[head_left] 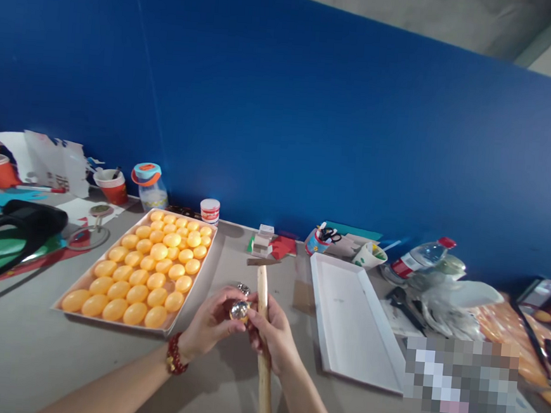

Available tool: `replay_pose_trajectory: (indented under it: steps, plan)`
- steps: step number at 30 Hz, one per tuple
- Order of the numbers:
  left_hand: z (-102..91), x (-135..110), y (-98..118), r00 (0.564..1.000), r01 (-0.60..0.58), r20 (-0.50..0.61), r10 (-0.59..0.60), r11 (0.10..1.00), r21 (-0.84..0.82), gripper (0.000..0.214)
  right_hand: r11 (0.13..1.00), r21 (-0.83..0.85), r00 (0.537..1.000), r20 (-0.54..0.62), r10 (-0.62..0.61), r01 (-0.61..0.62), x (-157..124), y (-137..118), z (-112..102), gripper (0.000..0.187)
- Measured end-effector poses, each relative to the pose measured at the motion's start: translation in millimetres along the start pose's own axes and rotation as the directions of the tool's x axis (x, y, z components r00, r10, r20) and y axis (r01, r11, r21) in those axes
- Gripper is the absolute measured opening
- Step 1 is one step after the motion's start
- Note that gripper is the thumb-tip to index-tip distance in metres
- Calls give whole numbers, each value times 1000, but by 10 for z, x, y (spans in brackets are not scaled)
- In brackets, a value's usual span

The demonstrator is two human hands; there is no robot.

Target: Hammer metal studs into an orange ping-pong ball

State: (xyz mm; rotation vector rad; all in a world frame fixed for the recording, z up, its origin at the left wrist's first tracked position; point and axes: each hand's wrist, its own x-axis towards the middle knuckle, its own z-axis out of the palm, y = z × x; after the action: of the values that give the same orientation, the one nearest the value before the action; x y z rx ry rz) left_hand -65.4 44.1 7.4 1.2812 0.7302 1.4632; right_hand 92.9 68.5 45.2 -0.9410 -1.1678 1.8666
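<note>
My left hand [216, 319] pinches a shiny silver ball [239, 311] between thumb and fingers. Close by, my right hand [272, 333] is closed around a long pale wooden stick [264, 384], which runs upright through the grip toward the table's front. The right thumb tip reaches across to the silver ball. Just behind the left fingertips is a second small shiny silver piece [243, 288], partly hidden. Beyond the stick's upper end a dark flat strip [258, 262] shows; whether the two are joined I cannot tell.
Left of my hands stands a shallow box [57, 307] of orange balls. On the right is a white tray [367, 376]. Along the blue wall [282, 118] stand a pen cup [318, 240], a paper cup [369, 256], a plastic bottle [419, 259] and a lidded jug [150, 187].
</note>
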Motion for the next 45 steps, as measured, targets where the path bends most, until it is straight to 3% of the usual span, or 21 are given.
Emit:
replay_pose_trajectory:
  steps: [6,12,16,29,45]
  plan:
    - [36,-2,59,995,70,68,-66,995,-64,31,1000,5,1000,-5,-10,10,-10,-4,11,39]
    - [39,-7,112,996,85,40,-85,996,14,28,1000,-9,1000,-11,-21,21,4,13,13,39]
    - [49,18,126,995,105,2,-105,994,-32,32,999,34,1000,13,-13,12,0,11,10,40]
    - [31,16,54,994,100,-23,-103,988,-115,39,1000,22,1000,3,-12,12,-3,22,3,41]
    - [18,7,55,999,43,-32,-44,998,-35,32,999,-22,999,-11,-36,36,-14,14,30,38]
